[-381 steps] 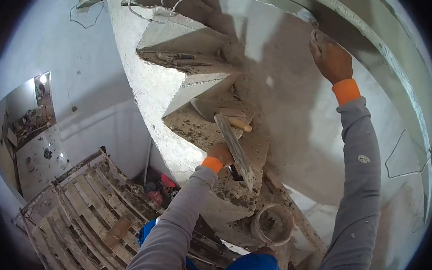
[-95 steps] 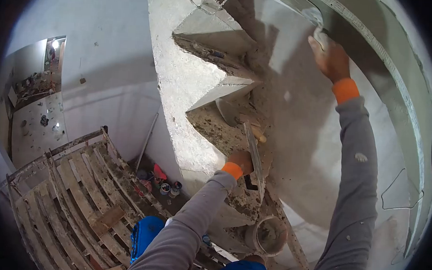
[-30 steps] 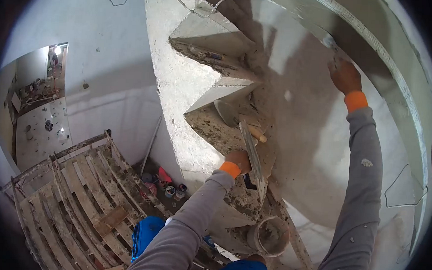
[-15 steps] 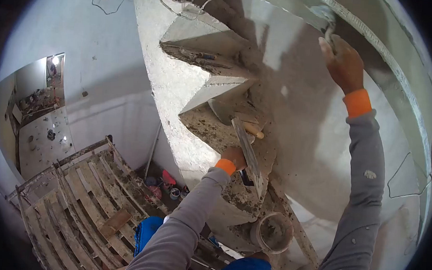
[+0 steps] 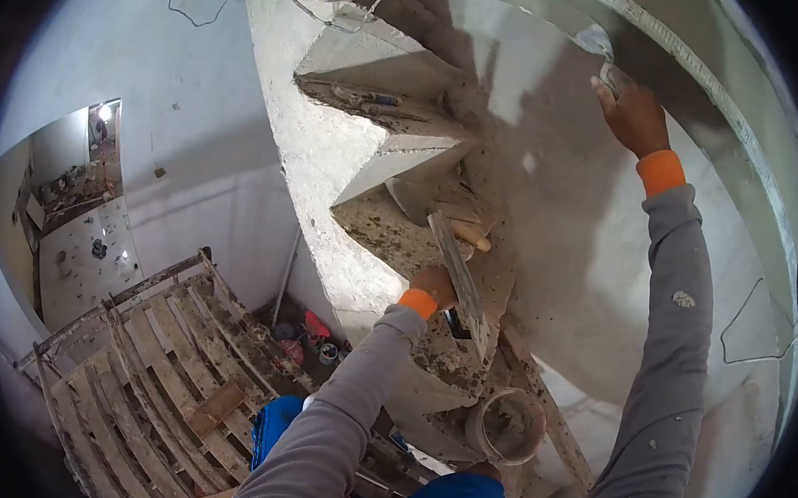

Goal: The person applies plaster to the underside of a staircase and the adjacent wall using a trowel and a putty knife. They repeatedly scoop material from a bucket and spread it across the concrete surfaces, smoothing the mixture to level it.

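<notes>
Plaster covered the far wall [image 5: 550, 256], right of the stairs [image 5: 349, 167], with the scaffold [image 5: 162, 363] near left. Our left hand [image 5: 433, 286] gripped a float [image 5: 460, 278] above the bucket [image 5: 509, 425]. Our right hand [image 5: 635, 112], high on the wall, was closed round a small tool [image 5: 613, 77]. We judged that the float, held steeply, could shed mortar past the bucket.
</notes>
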